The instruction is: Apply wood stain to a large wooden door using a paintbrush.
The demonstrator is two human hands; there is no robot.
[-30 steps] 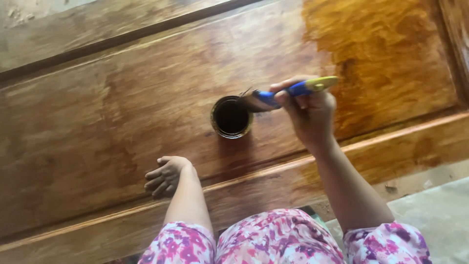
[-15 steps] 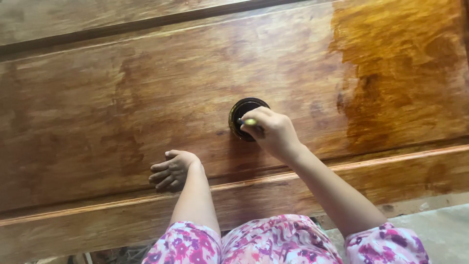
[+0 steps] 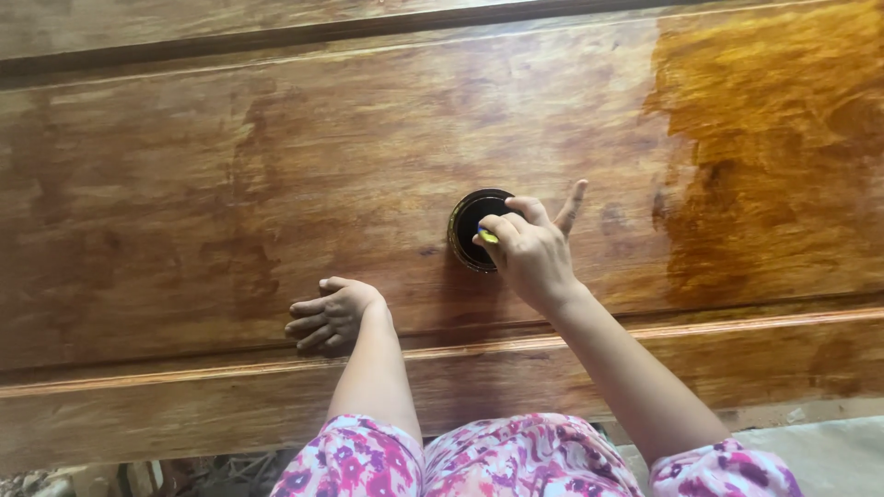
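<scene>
A small round tin (image 3: 470, 225) of dark liquid sits on a wide wooden panel (image 3: 276, 184). My right hand (image 3: 534, 248) is over the tin's right side, holding a brush whose yellow handle end (image 3: 488, 236) pokes out between my fingers; the bristles are hidden, pointing down into the tin. One finger sticks up. My left hand (image 3: 331, 313) rests on the wood to the lower left of the tin, fingers curled, holding nothing.
The panel's right part (image 3: 773, 156) is glossy orange-brown and wet-looking; the rest is duller brown. A raised wooden rail (image 3: 184, 377) runs along the near edge. Grey floor (image 3: 829, 451) shows at lower right. My pink flowered clothing (image 3: 516, 460) fills the bottom.
A second ago my right hand held the blue and yellow brush level above the tin. It has turned the brush downward into the tin. My left hand has stayed on the wood.
</scene>
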